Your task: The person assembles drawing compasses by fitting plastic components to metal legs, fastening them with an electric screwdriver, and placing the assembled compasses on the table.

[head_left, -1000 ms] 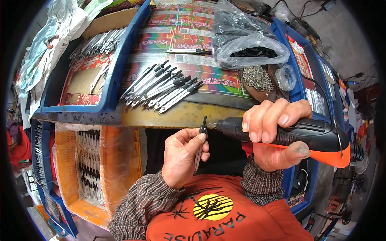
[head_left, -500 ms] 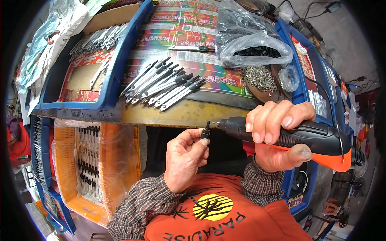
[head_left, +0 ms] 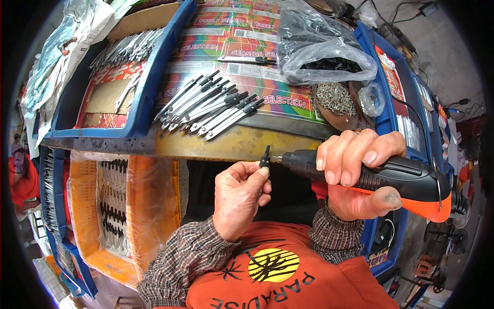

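Observation:
In a closed pinch between thumb and fingers, my left hand (head_left: 237, 198) holds a drawing compass by its black hinge head (head_left: 265, 160), whose small black handle points up. Most of its legs are hidden in the hand. My right hand (head_left: 339, 157) is wrapped round a black and orange electric screwdriver (head_left: 399, 177), held level with its bit (head_left: 277, 159) toward the left. The bit's tip meets the side of the hinge head or is very close to it. Just beyond, a pile of silver compasses (head_left: 206, 109) with black heads lies on the bench.
A brown dish of small screws (head_left: 334, 100) stands near a clear bag of black parts (head_left: 327, 64). A blue tray (head_left: 136, 116) with metal legs sits on the left. Below it hangs an orange crate (head_left: 141, 206) holding compasses. The bench edge (head_left: 231, 146) runs before my hands.
My left hand has turned slightly, and the compass head now sits lower and closer to the screwdriver bit. The screwdriver has barely shifted.

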